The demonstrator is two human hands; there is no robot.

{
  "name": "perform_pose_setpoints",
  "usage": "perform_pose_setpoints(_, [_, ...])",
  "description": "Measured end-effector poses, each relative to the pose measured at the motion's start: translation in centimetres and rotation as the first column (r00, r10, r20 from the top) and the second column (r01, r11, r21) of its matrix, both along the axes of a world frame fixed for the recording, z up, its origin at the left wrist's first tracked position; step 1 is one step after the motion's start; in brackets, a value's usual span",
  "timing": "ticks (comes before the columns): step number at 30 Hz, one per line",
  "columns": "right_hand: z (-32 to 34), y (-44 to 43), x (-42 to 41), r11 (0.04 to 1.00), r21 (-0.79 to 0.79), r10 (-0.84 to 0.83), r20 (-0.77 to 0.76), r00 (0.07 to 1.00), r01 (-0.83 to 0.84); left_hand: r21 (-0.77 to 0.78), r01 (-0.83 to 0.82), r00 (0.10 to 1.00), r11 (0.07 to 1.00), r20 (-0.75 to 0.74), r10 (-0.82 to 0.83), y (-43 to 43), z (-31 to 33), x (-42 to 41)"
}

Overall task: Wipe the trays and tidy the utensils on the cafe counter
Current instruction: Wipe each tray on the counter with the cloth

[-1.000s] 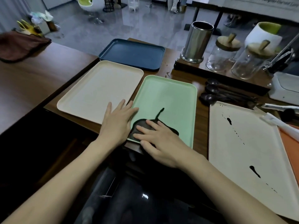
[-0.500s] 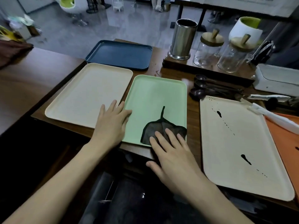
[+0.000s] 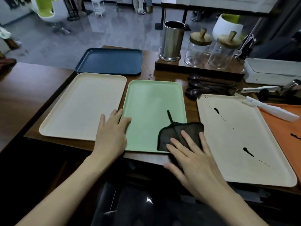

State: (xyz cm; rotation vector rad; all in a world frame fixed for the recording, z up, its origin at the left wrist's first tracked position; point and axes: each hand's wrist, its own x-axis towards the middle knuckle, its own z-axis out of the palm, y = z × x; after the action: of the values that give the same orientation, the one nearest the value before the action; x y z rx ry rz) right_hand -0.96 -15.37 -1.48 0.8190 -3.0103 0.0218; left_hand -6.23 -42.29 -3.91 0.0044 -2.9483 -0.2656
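A green tray (image 3: pixel 151 101) lies in the middle of the counter. My right hand (image 3: pixel 193 159) presses flat, fingers straight, on a dark cloth (image 3: pixel 169 134) at the tray's near right corner; the cloth overhangs the right rim. My left hand (image 3: pixel 110 134) rests flat across the green tray's left rim and the cream tray (image 3: pixel 81 105) beside it. To the right, a second cream tray (image 3: pixel 244 144) carries dark streaks and drips. A navy tray (image 3: pixel 110 61) sits behind. Dark wooden spoons (image 3: pixel 206 87) lie right of the green tray.
A steel cylinder (image 3: pixel 172 39) and two lidded glass jars (image 3: pixel 197 48) stand on a raised board at the back. A white wrapped utensil (image 3: pixel 270 110) lies across an orange tray (image 3: pixel 286 128) at far right. The counter's near edge runs just under my hands.
My right hand has slid the cloth rightward along the green tray's near edge to its right corner. My left hand has stayed on the left rim.
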Motion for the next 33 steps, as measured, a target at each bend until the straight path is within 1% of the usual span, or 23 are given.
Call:
perform_pose_setpoints(3, [0.2, -2.2, 1.1, 0.998, -0.02, -0.05, 0.063, 0.997, 0.051, -0.02, 0.008, 1.0, 1.0, 0.002, -0.008, 0.1, -0.4, -0.1])
perform_pose_setpoints(7, [0.2, -6.3, 1.5, 0.994, -0.099, -0.032, 0.163, 0.986, 0.049, -0.076, 0.022, 1.0, 0.997, 0.013, -0.021, 0.1, -0.4, -0.1])
perform_pose_setpoints(10, [1.1, -6.4, 0.9, 0.987, -0.147, -0.019, 0.256, 0.966, 0.059, -0.099, 0.019, 1.0, 0.995, 0.024, -0.016, -0.1, -0.5, -0.1])
perform_pose_setpoints(12, [1.7, -5.9, -0.3, 0.982, -0.16, -0.043, 0.342, 0.939, 0.103, -0.108, 0.025, 0.999, 0.994, 0.035, -0.021, -0.3, -0.4, -0.2])
perform_pose_setpoints(13, [1.9, -5.6, -1.2, 0.98, -0.152, -0.064, 0.356, 0.932, 0.125, -0.113, 0.027, 0.999, 0.993, 0.042, -0.023, -0.3, -0.4, -0.2])
perform_pose_setpoints(17, [1.7, -5.7, -7.4, 0.98, -0.124, -0.099, 0.371, 0.923, 0.155, -0.116, 0.012, 0.999, 0.993, 0.048, -0.006, -0.3, -0.2, -0.1])
perform_pose_setpoints(20, [1.4, -6.1, -13.0, 0.966, -0.181, -0.113, 0.342, 0.933, 0.183, -0.102, 0.018, 1.0, 0.995, 0.024, -0.016, -0.3, -0.5, -0.1])
perform_pose_setpoints(22, [1.1, -6.6, -15.3, 0.961, -0.201, -0.118, 0.324, 0.939, 0.19, -0.088, 0.023, 1.0, 0.996, 0.0, -0.023, -0.3, -0.7, -0.1])
perform_pose_setpoints(25, [0.8, -6.6, -15.4, 0.964, -0.208, -0.097, 0.305, 0.947, 0.166, -0.051, 0.021, 1.0, 0.998, -0.017, -0.022, -0.1, -0.6, -0.4])
perform_pose_setpoints(30, [1.5, -5.7, -11.6, 0.965, -0.257, 0.054, 0.363, 0.93, 0.044, -0.004, 0.023, 0.999, 1.0, -0.036, -0.023, -0.1, -0.6, -0.5])
perform_pose_setpoints(33, [1.8, -5.3, -11.7, 0.966, -0.258, 0.073, 0.388, 0.919, 0.032, -0.016, 0.031, 0.998, 0.999, 0.048, -0.03, -0.5, 0.4, -1.1])
